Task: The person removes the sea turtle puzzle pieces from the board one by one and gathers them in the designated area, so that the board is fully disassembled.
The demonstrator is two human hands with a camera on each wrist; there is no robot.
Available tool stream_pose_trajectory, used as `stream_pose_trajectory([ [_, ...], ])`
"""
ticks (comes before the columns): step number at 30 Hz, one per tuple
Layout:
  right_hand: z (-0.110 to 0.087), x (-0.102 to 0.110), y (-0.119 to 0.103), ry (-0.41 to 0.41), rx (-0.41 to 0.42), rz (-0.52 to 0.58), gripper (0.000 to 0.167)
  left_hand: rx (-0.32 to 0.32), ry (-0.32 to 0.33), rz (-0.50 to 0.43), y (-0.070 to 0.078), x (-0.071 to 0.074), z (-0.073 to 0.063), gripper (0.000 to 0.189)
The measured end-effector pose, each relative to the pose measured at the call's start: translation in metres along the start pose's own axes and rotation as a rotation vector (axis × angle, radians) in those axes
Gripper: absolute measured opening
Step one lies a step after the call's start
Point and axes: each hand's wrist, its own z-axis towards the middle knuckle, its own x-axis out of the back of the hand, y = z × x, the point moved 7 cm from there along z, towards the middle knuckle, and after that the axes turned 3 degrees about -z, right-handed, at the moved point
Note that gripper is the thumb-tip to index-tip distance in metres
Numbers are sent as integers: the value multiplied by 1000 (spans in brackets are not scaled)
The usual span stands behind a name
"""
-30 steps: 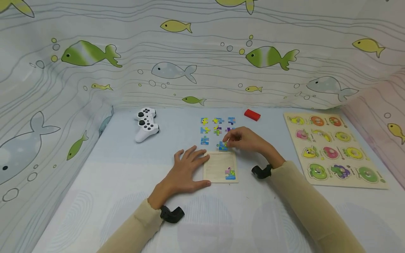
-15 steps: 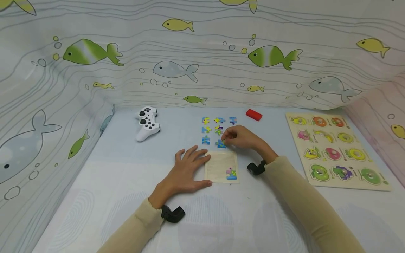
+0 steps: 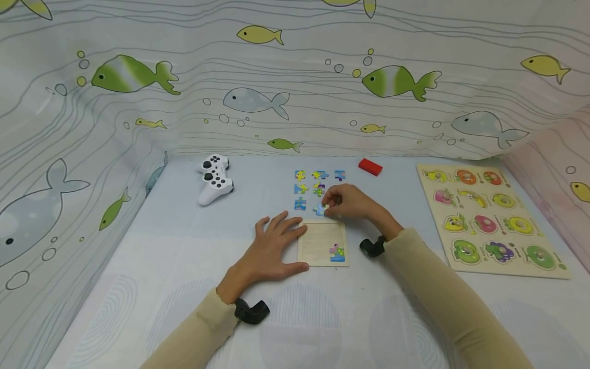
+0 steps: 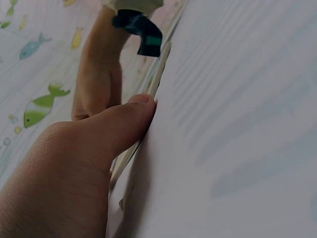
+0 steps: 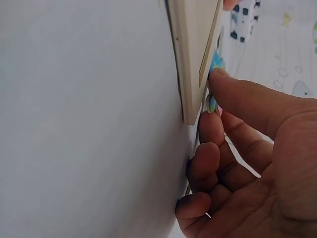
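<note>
My right hand [image 3: 348,201] pinches a blue jigsaw piece [image 3: 319,209] between thumb and fingers, just beyond the far edge of a square wooden puzzle tray [image 3: 318,243]. In the right wrist view the same jigsaw piece [image 5: 214,64] shows beside the thumb, near the tray's corner. One pink, green and blue piece [image 3: 337,252] lies in the tray's near right corner. Spread fingers of my left hand [image 3: 272,251] rest along the tray's left side, and its thumb [image 4: 141,106] touches the near edge in the left wrist view.
Several loose jigsaw pieces [image 3: 300,189] lie in rows behind the tray. A white game controller [image 3: 215,179] lies at the back left, and a red block [image 3: 370,167] at the back right. A wooden fruit puzzle board [image 3: 488,223] covers the right side.
The right hand and its jigsaw piece have shifted slightly left and away from the tray's right side, the piece tilting so that it catches light. The left hand stays on the tray.
</note>
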Motion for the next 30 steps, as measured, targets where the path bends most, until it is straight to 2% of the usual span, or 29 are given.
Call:
stream_pose_trajectory([
  [9,6,-1,2,15,-6,-40,20,-1,-3,0,-1,0,0,83],
  [30,14,1,2,16,-84,-24,20,0,-1,-19,-1,0,-1,84],
])
